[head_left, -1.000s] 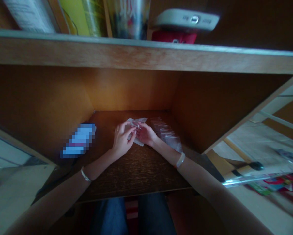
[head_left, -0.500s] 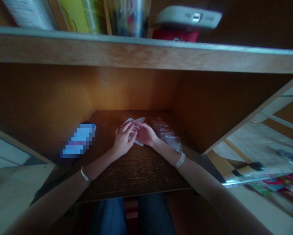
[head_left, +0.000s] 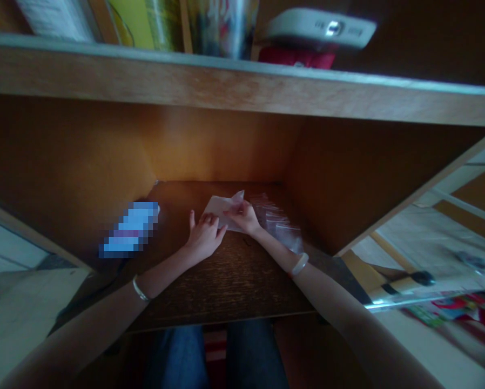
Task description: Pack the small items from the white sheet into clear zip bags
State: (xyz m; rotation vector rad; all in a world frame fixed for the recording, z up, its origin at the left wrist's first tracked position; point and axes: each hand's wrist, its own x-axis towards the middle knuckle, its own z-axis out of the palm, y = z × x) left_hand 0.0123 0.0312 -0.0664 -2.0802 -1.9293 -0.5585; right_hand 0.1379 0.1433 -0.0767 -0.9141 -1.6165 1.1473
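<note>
A thin white sheet (head_left: 219,205), possibly paper or a flat packet, lies on the dark wooden desk, with a thin corner raised at its right side. My right hand (head_left: 246,219) pinches the sheet near that raised corner. At the sheet's near left edge is my left hand (head_left: 204,236), back upward, with thumb and little finger spread and the middle fingers bent against the sheet. Right of my right hand, several clear plastic bags (head_left: 285,229) lie in an overlapping row. A tiny dark piece (head_left: 247,242) rests on the desk below the right hand; its kind is unclear.
A phone (head_left: 131,229) with a blurred-out lit screen is at the left of the desk (head_left: 222,286). Wooden side panels enclose the desk. Overhead runs a shelf edge (head_left: 226,89), bearing a white device (head_left: 323,28), a red item (head_left: 297,56) and containers.
My hands have moved apart from being cupped together over the sheet. The left shifted slightly down; the right now pinches the sheet's side. More of the white sheet shows, and the tiny dark piece is visible.
</note>
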